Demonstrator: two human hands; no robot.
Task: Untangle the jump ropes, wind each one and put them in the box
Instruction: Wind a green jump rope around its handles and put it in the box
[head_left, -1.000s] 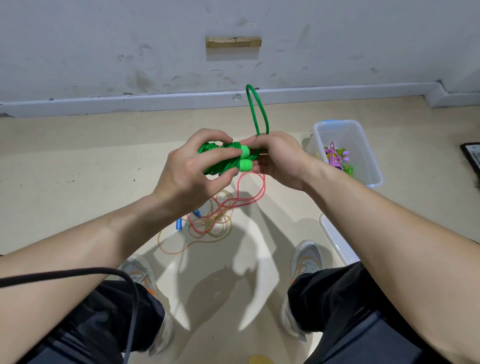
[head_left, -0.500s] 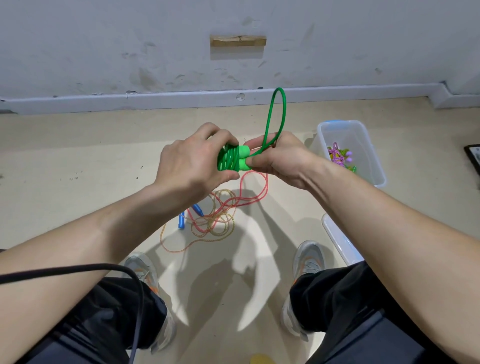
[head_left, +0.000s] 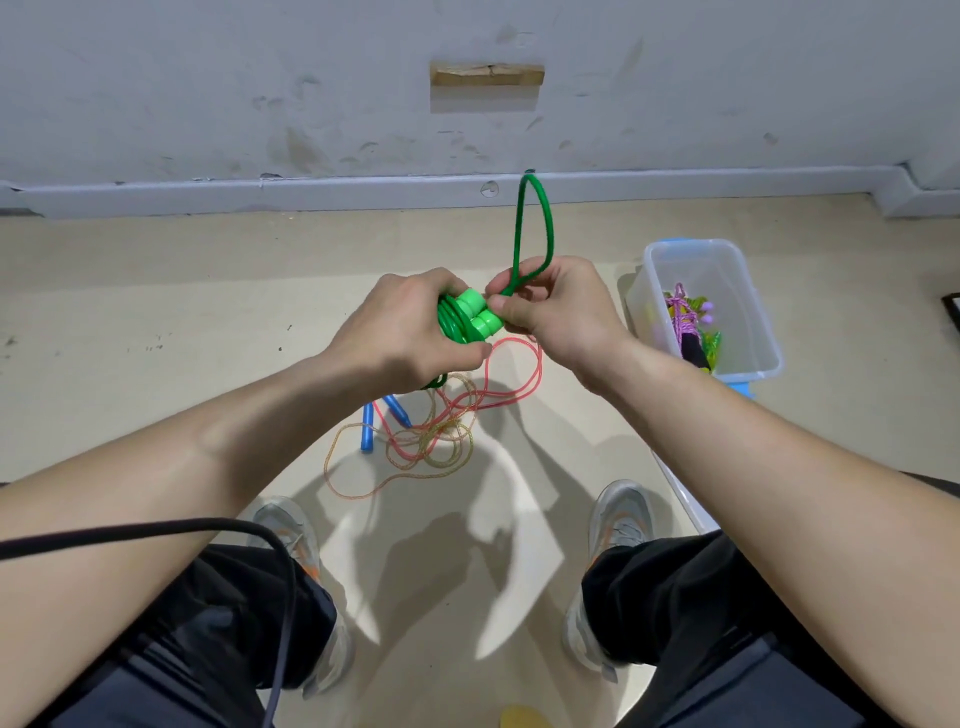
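Winding nearly finished

The left hand (head_left: 410, 332) has tightened its grip round the coiled green jump rope (head_left: 451, 325), held above the floor (head_left: 156, 312), handles (head_left: 475, 312) now showing; the right hand (head_left: 561, 312) pinches the last upright loop (head_left: 518, 234), which likely needs tucking before boxing in the box (head_left: 763, 332).

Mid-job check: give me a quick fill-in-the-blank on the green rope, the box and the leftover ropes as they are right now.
The left hand grips the wound green jump rope with green plastic handles; the right hand pinches the base of its upright ____.
The clear plastic box stands on the person's ____ side.
The tangled thin red and yellow ropes lie on the ____.
The plastic handles beside that tangle are ____.
Missing words: loop; right; floor; blue.
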